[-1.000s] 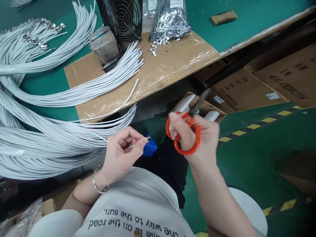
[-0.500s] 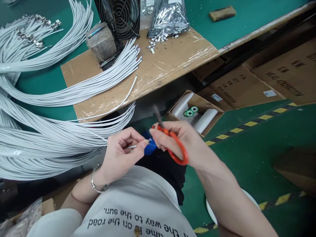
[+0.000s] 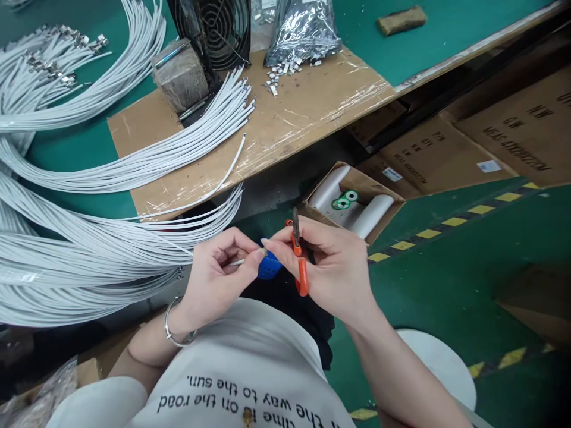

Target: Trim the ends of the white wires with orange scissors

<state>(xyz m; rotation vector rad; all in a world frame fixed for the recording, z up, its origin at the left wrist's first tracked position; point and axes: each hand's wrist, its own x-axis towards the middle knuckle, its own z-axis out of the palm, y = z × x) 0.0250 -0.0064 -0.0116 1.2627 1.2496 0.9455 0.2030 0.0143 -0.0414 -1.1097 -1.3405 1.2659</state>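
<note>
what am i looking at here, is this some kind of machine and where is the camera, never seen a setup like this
There is no machine doing the work: these are a person's bare hands, seen from a camera worn on the head that looks forward and down.

The left hand pinches a thin white cable near its end. The right hand holds scissors with orange handles, its thumb close to that end; whether it touches is hard to tell.

On the green table, bundles of white cables lie to the left, some across a cardboard sheet. Behind are a black fan and a clear bag, with small metal pieces scattered in front of the bag.
</note>
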